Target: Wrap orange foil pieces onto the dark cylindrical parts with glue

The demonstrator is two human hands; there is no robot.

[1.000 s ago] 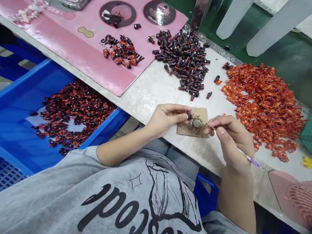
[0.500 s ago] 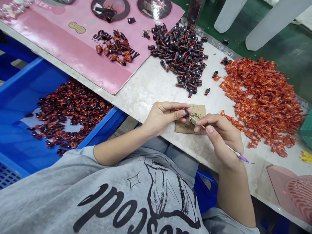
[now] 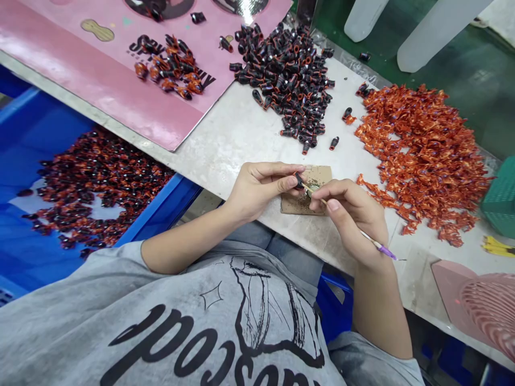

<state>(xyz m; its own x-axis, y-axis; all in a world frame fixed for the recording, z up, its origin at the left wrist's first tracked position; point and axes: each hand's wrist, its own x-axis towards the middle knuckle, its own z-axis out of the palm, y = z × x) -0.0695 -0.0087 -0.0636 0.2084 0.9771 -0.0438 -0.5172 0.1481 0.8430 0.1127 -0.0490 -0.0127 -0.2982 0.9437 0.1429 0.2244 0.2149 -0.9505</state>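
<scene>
My left hand (image 3: 259, 188) pinches a small black cap piece (image 3: 299, 181) between thumb and forefinger, just above a brown cardboard square (image 3: 322, 174) on the grey worktable (image 3: 241, 139). My right hand (image 3: 350, 217) grips a thin stick with a purple end (image 3: 380, 249) like a pen. Its tip touches the black piece. A small round dish on the cardboard is mostly hidden by my right fingers.
A pile of black caps (image 3: 287, 75) and a big heap of orange foil pieces (image 3: 426, 150) lie behind my hands. Finished orange-black pieces sit on a pink sheet (image 3: 100, 80) and fill a blue crate (image 3: 48, 161). A pink fan (image 3: 483, 305) and a green basket (image 3: 501, 198) stand at right.
My right hand moved left from beside the dish, bringing the stick tip to the black piece in my left hand. The view shifted slightly down and left.
</scene>
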